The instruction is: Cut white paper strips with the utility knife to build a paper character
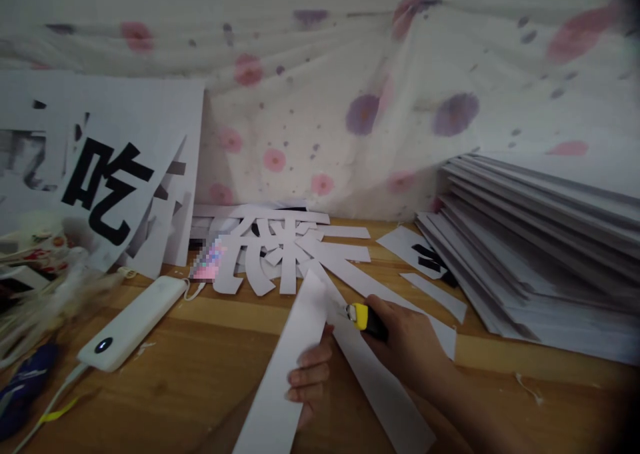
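Observation:
My left hand (311,381) grips a long white paper strip (280,381) from behind, with the fingers curled over its right edge. The strip is tilted up off the table and points away from me. In my right hand (407,344) is a yellow and black utility knife (367,319). Its tip points left, close to the strip's right edge; whether it touches cannot be made out. Another white strip (385,387) runs from near the knife toward the front of the table. Beyond my hands lie cut-out white character shapes (287,261), heaped over one another.
White sheets (500,261) are stacked at the right. A power bank (133,324) with a cable lies left, near a blue object (27,387) and plastic bags (47,294). Sheets with a black character (107,187) lean at the back left, before a flowered cloth (320,121).

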### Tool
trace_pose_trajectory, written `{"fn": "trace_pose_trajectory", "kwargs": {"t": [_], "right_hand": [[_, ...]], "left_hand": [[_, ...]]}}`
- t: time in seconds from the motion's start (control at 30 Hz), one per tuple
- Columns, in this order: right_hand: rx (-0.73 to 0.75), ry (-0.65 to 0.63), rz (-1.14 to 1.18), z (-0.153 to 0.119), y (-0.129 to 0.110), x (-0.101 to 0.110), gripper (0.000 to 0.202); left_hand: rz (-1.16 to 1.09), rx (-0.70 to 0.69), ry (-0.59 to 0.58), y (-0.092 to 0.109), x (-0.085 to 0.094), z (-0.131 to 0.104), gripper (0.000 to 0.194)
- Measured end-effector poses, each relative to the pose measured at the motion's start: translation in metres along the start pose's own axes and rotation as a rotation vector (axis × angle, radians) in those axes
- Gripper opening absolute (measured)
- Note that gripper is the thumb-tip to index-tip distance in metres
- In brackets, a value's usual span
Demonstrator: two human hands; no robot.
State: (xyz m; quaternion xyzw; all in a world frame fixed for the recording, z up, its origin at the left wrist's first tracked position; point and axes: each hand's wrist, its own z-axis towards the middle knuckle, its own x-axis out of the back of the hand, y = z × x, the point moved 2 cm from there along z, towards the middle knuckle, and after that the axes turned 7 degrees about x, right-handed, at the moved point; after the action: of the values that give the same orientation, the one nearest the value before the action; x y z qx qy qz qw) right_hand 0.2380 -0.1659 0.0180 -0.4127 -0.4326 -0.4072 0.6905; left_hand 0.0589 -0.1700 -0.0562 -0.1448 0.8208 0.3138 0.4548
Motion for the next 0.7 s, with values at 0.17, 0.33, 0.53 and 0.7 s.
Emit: {"fn": "trace_pose_trajectory", "kwargs": {"t": [0.17, 0.33, 0.53, 0.7], "right_hand": [[-0.021, 0.001, -0.042, -0.002, 0.002, -0.002, 0.012], [-0.014, -0.012, -0.022, -0.004, 0.0, -0.003, 0.01], [-0.023, -0.024, -0.027, -0.003, -0.002, -0.003, 0.01], [-0.034, -0.052, -0.022, -0.004, -0.001, -0.004, 0.007]], "left_hand": [[0.072, 0.064, 0.012, 0.012, 0.001, -0.001, 0.018], [0.128, -0.03, 0.091, 0.015, 0.005, 0.001, 0.024], [0.195, -0.138, 0.191, 0.012, 0.007, 0.007, 0.026], [0.251, -0.285, 0.306, 0.016, 0.013, 0.016, 0.029]]}}
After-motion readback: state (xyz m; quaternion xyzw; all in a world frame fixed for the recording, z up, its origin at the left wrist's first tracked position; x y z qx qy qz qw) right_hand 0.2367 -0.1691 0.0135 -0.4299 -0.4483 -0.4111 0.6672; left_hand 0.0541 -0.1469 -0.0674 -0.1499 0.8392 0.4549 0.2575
